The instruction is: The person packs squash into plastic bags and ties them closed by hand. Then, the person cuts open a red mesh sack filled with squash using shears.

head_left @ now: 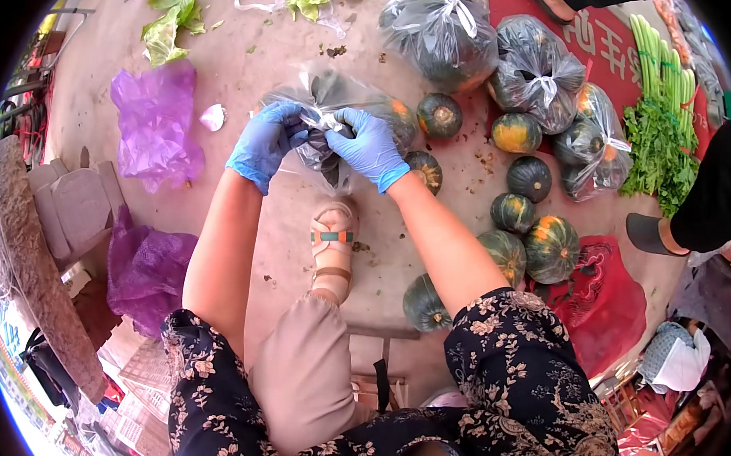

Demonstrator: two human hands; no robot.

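Observation:
A clear plastic bag [326, 89] sits on the ground in front of me, with what look like squashes inside. Its gathered neck is pinched from the left by my left hand [270, 141], which wears a blue glove. Opposite it, the gloved fingers of my right hand [370, 147] are closed on the same neck, and the two hands are close together. Just right of the bag lies a small dark green squash [440, 115]. Another striped squash [425, 171] rests beside my right wrist. The fingers partly cover the twisted plastic, so a knot cannot be made out.
Tied bags of squashes [445, 36] stand at the upper right, with several loose squashes [552, 249] below. Celery [658, 114] lies near another person's legs [710, 191]. Purple plastic [157, 128] and a purple mesh bag [143, 265] lie left; a red mesh bag [604, 300] lies right.

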